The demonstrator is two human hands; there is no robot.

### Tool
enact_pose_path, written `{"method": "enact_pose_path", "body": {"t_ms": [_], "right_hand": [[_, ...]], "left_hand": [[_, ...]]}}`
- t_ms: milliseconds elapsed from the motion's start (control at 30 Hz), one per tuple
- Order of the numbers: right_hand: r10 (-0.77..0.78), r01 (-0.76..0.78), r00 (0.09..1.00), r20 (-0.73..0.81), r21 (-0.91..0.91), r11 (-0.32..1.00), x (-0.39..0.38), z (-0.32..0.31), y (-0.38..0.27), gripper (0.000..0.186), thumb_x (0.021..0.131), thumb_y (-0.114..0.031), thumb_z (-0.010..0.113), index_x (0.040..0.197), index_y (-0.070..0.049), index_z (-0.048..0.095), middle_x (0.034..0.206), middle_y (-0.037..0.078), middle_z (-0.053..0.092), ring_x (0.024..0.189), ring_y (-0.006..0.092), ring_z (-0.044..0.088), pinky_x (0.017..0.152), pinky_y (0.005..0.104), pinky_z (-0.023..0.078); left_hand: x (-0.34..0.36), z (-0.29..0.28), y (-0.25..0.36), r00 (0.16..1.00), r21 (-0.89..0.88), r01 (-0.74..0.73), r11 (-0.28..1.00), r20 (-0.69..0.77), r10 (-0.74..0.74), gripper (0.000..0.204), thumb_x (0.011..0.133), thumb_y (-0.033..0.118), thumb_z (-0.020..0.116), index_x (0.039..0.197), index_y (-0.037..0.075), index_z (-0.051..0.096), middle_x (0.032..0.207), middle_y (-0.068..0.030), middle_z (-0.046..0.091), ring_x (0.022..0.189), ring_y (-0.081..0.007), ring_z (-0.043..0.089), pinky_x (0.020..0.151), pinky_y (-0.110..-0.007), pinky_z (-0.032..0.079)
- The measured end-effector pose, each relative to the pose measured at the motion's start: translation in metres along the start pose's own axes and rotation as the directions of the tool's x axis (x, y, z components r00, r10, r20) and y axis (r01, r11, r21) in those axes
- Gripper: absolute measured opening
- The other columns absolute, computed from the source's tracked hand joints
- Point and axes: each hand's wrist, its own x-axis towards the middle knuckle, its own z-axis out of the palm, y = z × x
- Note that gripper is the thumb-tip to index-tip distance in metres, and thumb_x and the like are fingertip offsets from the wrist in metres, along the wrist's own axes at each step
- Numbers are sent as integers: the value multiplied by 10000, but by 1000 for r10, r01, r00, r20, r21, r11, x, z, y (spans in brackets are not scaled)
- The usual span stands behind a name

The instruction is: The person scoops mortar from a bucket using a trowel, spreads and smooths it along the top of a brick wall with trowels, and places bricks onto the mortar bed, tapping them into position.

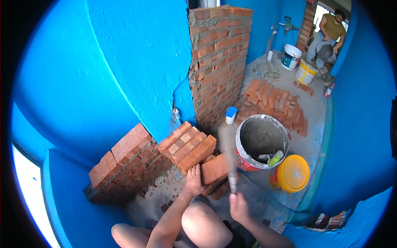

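My left hand (194,182), fingers stretched out, rests against a loose red brick (213,169) at the front of a small stack of bricks (186,146). My right hand (239,208) is closed on the handle of a long greyish tool (227,157), which stands upright, blurred by motion, beside that brick; its head is too smeared to make out. Just right of the tool is a bucket of grey mortar (258,134) with a green-handled tool (275,159) in it.
A low brick wall (124,161) is left, a tall brick pier (219,49) behind. Loose bricks (277,99), a yellow-lidded bucket (291,171) and a white cup (230,115) stand right and back. Another person (331,31) is beyond by more buckets (291,56). Blue walls flank both sides.
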Motion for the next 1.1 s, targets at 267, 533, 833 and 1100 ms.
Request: {"method": "enact_pose_path", "body": {"t_ms": [267, 533, 833, 1100], "right_hand": [[409, -399, 825, 390, -111, 910, 25, -3, -1, 496, 1000, -433, 365, 934, 0, 598, 858, 246, 640, 858, 454, 600, 752, 504, 464], [400, -264, 830, 389, -359, 895, 8, 15, 27, 429, 1002, -390, 392, 955, -10, 586, 883, 274, 630, 922, 466, 605, 727, 525, 469], [215, -238, 956, 199, 103, 966, 5, -27, -31, 376, 1002, -334, 457, 861, -3, 565, 614, 27, 505, 554, 150, 524, 535, 337, 458], [389, -271, 808, 443, -307, 912, 19, 30, 51, 497, 991, -440, 380, 937, 5, 596, 881, 286, 626, 895, 487, 589, 759, 531, 458]], "left_hand": [[-7, -5, -3, 999, -22, 2, 1000, -32, -2, 1173, 636, 450, 820, 1459, -74, 168, 1448, -272, 302, 1345, -439, 273, 1142, -473, 226], [0, 15, -4, 995, 6, 7, 1000, -98, -6, 1184, 605, 438, 839, 1450, -78, 191, 1448, -269, 302, 1344, -435, 267, 1139, -473, 229], [-1, 6, -2, 997, 83, 54, 995, -60, -49, 1198, 599, 434, 839, 1453, -69, 165, 1428, -236, 325, 1334, -398, 290, 1132, -466, 234], [6, 25, -4, 993, 99, -11, 995, -116, 22, 1197, 589, 435, 837, 1452, -72, 180, 1432, -237, 334, 1341, -392, 297, 1128, -476, 237]]}}
